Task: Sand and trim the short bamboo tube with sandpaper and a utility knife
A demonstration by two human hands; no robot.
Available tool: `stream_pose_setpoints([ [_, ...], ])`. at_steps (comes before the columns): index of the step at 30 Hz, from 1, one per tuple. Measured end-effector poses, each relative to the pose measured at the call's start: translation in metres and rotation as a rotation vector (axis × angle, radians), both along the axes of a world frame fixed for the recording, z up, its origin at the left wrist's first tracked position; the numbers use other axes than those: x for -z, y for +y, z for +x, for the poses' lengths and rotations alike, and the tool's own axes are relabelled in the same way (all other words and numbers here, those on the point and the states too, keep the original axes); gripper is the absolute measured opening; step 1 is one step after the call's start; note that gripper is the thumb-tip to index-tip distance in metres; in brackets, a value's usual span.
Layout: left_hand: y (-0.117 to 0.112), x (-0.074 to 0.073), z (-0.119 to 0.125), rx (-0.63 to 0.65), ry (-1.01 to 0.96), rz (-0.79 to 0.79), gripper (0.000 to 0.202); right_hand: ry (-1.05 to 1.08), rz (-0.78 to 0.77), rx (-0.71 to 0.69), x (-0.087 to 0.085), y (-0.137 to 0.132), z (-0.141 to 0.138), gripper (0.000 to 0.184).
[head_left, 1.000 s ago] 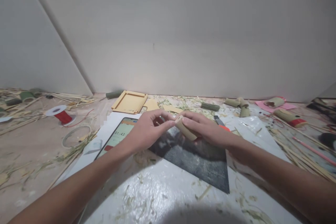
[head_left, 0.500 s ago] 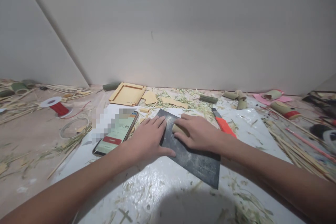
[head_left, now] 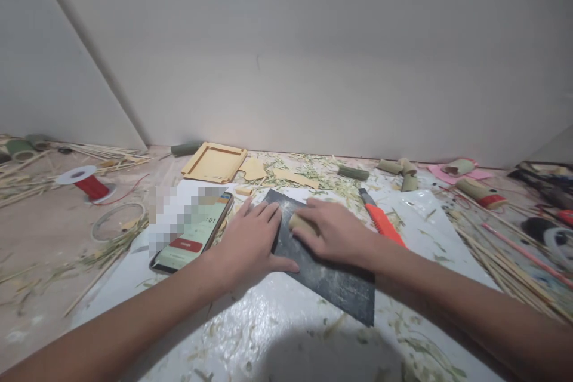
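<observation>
A dark grey sheet of sandpaper (head_left: 333, 286), whitened with dust, lies aslant on the white sheet. My left hand (head_left: 250, 240) rests flat on its left edge, fingers stretched and thumb spread to the side. In my right hand (head_left: 338, 231) is a short pale bamboo piece (head_left: 302, 225), gripped against the sandpaper's surface; the fingers hide part of it. Just beyond my right wrist lies an orange utility knife (head_left: 382, 221). A phone (head_left: 190, 245) showing a timer lies left of my left hand.
Bamboo shavings litter the white sheet (head_left: 250, 310). Farther back sit a yellow tray-like frame (head_left: 215, 162) and green bamboo tubes (head_left: 353, 172). A red thread spool (head_left: 92, 185) stands left. Thin sticks (head_left: 505, 262) and a red-banded bamboo tube (head_left: 478, 193) lie right. A wall rises behind.
The whole view has shifted slightly, so things appear a little farther left and lower. The phone's timer digits have changed. Both hands keep nearly the same place on the sandpaper.
</observation>
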State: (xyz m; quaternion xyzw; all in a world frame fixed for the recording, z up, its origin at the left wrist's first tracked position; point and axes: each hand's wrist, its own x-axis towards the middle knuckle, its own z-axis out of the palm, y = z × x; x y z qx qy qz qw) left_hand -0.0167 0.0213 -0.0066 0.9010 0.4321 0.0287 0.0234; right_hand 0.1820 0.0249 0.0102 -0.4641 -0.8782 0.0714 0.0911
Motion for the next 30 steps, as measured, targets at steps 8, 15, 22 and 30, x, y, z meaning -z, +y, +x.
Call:
stream_pose_setpoints([
  [8, -0.0012, -0.0021, 0.0000, -0.001, 0.005, 0.002, 0.095, -0.004, 0.044, 0.031, 0.0046, 0.0021, -0.0043, 0.029],
  [15, -0.0009, -0.0005, -0.0006, 0.002, -0.031, -0.005, 0.093, 0.007, 0.044, 0.042, 0.0033, 0.0028, -0.0066, 0.036],
  [22, -0.0011, -0.0009, -0.0007, -0.005, -0.030, -0.005, 0.093, 0.018, 0.017, 0.053, 0.0036, 0.0061, -0.0043, 0.035],
  [30, -0.0001, -0.0007, -0.0004, -0.003, -0.020, -0.009, 0.095, -0.016, -0.008, 0.081, 0.0045, 0.0018, -0.0090, 0.032],
])
